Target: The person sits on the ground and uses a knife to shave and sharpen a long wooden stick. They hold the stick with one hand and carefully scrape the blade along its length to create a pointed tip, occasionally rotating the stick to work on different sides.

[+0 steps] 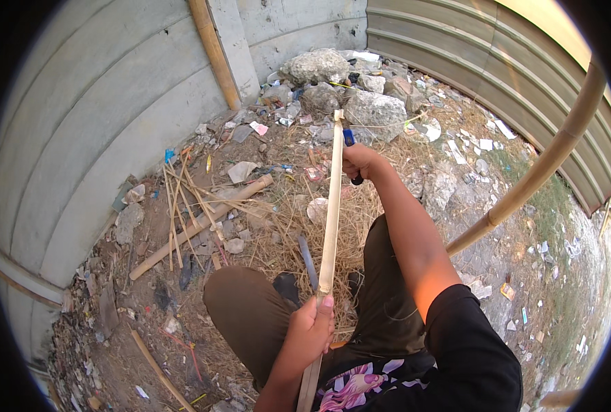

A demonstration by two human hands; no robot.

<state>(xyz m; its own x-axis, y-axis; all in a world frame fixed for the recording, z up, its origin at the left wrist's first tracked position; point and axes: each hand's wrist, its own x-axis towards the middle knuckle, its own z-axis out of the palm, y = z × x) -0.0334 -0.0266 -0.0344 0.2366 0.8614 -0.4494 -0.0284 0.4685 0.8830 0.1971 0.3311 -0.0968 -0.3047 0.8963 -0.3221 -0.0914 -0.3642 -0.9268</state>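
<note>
A long pale split-bamboo strip (pixel 332 213) runs from my lap out toward the rocks. My left hand (pixel 310 328) is closed round its near part, thumb on top. At the far part, my right hand (pixel 362 162) is closed on a tool with a blue-and-black handle (pixel 348 138), right beside the strip; its working end is hidden, and I cannot tell its kind. A small raised piece shows at the strip's far tip. Between my knees, a grey blade-like piece (pixel 307 261) lies beside the strip, partly hidden by it.
Thin bamboo slats (pixel 175 206) and a thicker bamboo pole (pixel 202 225) lie on the left. Rocks (pixel 377 113) and litter sit ahead, before a concrete wall (pixel 113 103) and corrugated metal sheet (pixel 470 55). A slanting bamboo pole (pixel 532 182) rises on my right.
</note>
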